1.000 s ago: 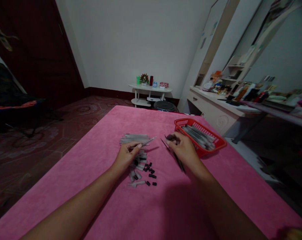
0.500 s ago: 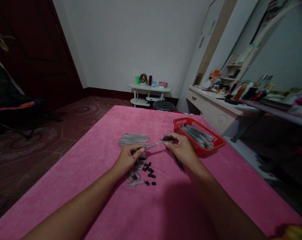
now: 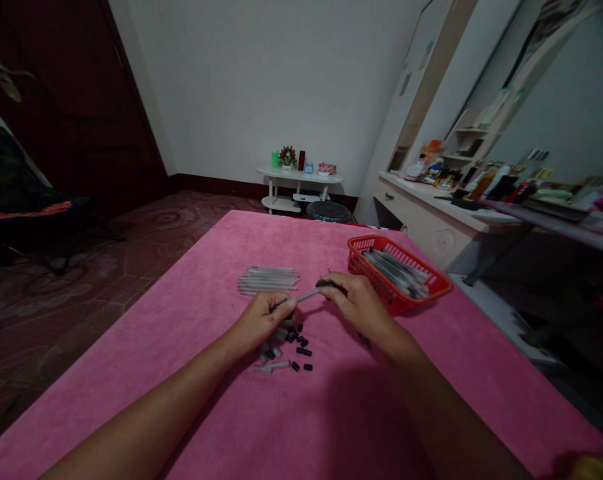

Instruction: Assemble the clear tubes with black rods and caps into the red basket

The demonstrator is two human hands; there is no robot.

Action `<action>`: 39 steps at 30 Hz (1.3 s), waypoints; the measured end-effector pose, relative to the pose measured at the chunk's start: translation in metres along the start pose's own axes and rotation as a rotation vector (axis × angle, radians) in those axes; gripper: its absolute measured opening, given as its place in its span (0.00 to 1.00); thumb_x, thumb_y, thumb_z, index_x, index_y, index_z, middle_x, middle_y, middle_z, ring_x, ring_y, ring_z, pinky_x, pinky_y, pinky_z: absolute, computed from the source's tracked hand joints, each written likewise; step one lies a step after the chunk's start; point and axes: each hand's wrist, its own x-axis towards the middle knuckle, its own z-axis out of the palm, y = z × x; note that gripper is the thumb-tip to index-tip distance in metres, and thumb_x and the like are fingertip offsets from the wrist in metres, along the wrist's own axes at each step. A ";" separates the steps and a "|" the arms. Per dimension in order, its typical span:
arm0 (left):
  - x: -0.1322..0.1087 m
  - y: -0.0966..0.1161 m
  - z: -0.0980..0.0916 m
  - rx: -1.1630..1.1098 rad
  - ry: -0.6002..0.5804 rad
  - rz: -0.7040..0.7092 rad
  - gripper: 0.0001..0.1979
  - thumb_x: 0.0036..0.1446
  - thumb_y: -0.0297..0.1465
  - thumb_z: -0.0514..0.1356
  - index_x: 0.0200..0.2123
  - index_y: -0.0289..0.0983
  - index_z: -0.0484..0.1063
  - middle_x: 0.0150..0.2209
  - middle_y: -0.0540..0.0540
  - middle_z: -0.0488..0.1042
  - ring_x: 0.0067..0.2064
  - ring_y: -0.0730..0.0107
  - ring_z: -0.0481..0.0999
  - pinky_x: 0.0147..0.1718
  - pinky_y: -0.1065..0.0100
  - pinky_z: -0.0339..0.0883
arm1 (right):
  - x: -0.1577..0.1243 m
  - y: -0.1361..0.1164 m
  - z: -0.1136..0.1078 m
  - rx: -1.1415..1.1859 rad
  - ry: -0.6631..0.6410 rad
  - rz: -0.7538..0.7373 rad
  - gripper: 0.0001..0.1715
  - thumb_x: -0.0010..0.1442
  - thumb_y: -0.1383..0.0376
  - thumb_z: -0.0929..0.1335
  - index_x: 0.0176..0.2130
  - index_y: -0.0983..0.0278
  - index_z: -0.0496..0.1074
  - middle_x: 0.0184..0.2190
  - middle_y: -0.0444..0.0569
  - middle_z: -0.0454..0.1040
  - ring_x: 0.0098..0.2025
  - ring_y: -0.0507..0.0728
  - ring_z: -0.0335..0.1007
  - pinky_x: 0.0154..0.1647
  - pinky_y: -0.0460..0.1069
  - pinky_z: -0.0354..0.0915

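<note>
My left hand [image 3: 266,319] is closed on one end of a thin, greyish pen barrel [image 3: 308,295], thumb on top. Pinched at the barrel's other end are the fingers of my right hand [image 3: 358,303]; a dark part shows at those fingertips, its kind unclear. Beyond my left hand a row of similar pen barrels [image 3: 268,280] lies side by side. Small black cylindrical pieces [image 3: 304,351] and clear pen caps [image 3: 280,365] are scattered on the pink cloth, some hidden by my left hand. Thin dark sticks [image 3: 364,341] lie mostly hidden beneath my right hand.
To the right, a red plastic basket [image 3: 440,288] holds many pen pieces [image 3: 398,270]. A pink cloth [image 3: 206,267] covers the table. Behind stands a white side table [image 3: 301,175]; a dresser [image 3: 426,207] with bottles is at right, a folding chair [image 3: 26,187] at left.
My right hand has tilted and come a little lower and closer to my left hand, now covering more of the dark sticks. Both hands still hold the same pen barrel.
</note>
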 end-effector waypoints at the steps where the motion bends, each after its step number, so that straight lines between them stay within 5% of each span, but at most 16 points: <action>1: 0.000 0.001 0.000 0.009 0.004 0.002 0.19 0.54 0.43 0.59 0.20 0.34 0.71 0.16 0.49 0.65 0.16 0.77 0.61 0.13 0.76 0.52 | 0.000 -0.001 0.001 -0.024 0.011 -0.018 0.10 0.59 0.68 0.64 0.34 0.64 0.75 0.32 0.48 0.78 0.34 0.54 0.71 0.38 0.48 0.63; 10: -0.001 -0.001 0.001 0.180 0.077 0.118 0.15 0.55 0.36 0.58 0.20 0.35 0.72 0.19 0.48 0.69 0.21 0.73 0.65 0.21 0.73 0.57 | -0.003 0.004 0.015 -0.057 0.059 -0.059 0.13 0.61 0.68 0.62 0.33 0.64 0.76 0.32 0.49 0.77 0.36 0.55 0.71 0.40 0.47 0.62; 20: -0.003 -0.011 -0.008 0.639 0.141 0.393 0.13 0.58 0.33 0.56 0.24 0.37 0.75 0.19 0.50 0.68 0.21 0.73 0.65 0.25 0.71 0.56 | -0.004 0.004 0.016 -0.013 -0.015 0.044 0.16 0.60 0.67 0.61 0.27 0.65 0.74 0.23 0.46 0.73 0.27 0.52 0.66 0.30 0.45 0.57; 25: -0.003 -0.014 -0.009 0.771 0.133 0.398 0.16 0.61 0.34 0.52 0.24 0.35 0.72 0.18 0.51 0.66 0.21 0.74 0.66 0.24 0.71 0.56 | -0.004 0.000 0.019 0.083 0.018 0.052 0.16 0.60 0.66 0.62 0.28 0.67 0.75 0.23 0.45 0.72 0.27 0.51 0.65 0.29 0.44 0.57; 29: -0.003 -0.011 -0.012 0.673 0.201 0.431 0.14 0.61 0.35 0.51 0.40 0.36 0.74 0.32 0.46 0.76 0.34 0.68 0.74 0.35 0.69 0.64 | 0.001 -0.002 0.007 0.197 0.040 0.102 0.13 0.57 0.65 0.63 0.29 0.67 0.76 0.23 0.46 0.73 0.26 0.51 0.66 0.28 0.44 0.59; 32: 0.000 -0.012 -0.018 0.578 0.349 0.450 0.19 0.62 0.37 0.50 0.52 0.36 0.68 0.45 0.42 0.74 0.45 0.63 0.72 0.45 0.63 0.64 | 0.003 0.010 -0.026 0.178 0.248 0.186 0.14 0.55 0.62 0.64 0.29 0.67 0.76 0.20 0.45 0.71 0.23 0.52 0.65 0.26 0.45 0.59; 36: 0.006 -0.015 -0.024 0.473 0.476 0.365 0.18 0.63 0.37 0.47 0.49 0.36 0.70 0.44 0.42 0.73 0.46 0.63 0.72 0.47 0.63 0.64 | -0.005 0.048 -0.078 -0.048 0.772 0.344 0.18 0.55 0.58 0.64 0.34 0.68 0.76 0.25 0.49 0.74 0.25 0.54 0.66 0.27 0.47 0.61; 39: 0.009 -0.017 -0.025 0.419 0.505 0.324 0.17 0.63 0.38 0.49 0.45 0.37 0.72 0.42 0.44 0.74 0.45 0.64 0.72 0.46 0.64 0.65 | -0.017 0.078 -0.100 -0.352 0.915 0.440 0.21 0.57 0.56 0.63 0.40 0.66 0.77 0.33 0.53 0.77 0.33 0.58 0.71 0.34 0.49 0.62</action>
